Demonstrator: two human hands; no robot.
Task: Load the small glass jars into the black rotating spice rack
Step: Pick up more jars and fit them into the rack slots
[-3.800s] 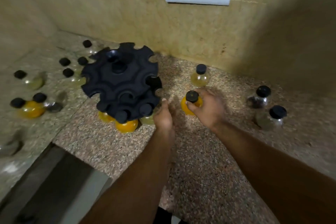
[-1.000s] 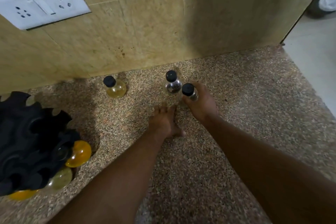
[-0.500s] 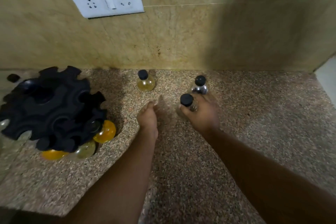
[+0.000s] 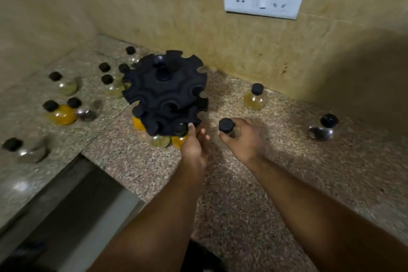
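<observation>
The step in hand looks like carrying one jar to the rack [image 4: 164,93], which stands on the speckled surface [image 4: 254,183] at about 11 o'clock from the hands. The right hand [image 4: 242,139] is closed around a jar [image 4: 227,127], fingers wrapped round the glass so that little more than its black cap shows; the jar is upright and lifted or just off the surface, though blur makes that hard to settle. The left hand [image 4: 195,146] is loosely spread, fingertips at the rack's lower tier, touching or just beside its rim at 5 o'clock, probably to steady or turn it. Three jars already hang in the bottom tier: an orange one [image 4: 138,125], a greenish one [image 4: 160,140] and another orange one [image 4: 178,140] partly hidden by the left hand. The upper notches appear unfilled. The next move seems to call for bringing the held jar leftward to a free notch on the near side, neck level with the slot, then sliding it in until the cap catches; the left hand may need to rotate the rack to offer an open slot. Plenty remains: a yellow jar [image 4: 255,97] at 1 o'clock, a dark jar [image 4: 322,129] at 3 o'clock, and a cluster of jars [image 4: 66,104] at 9 to 10 o'clock.
</observation>
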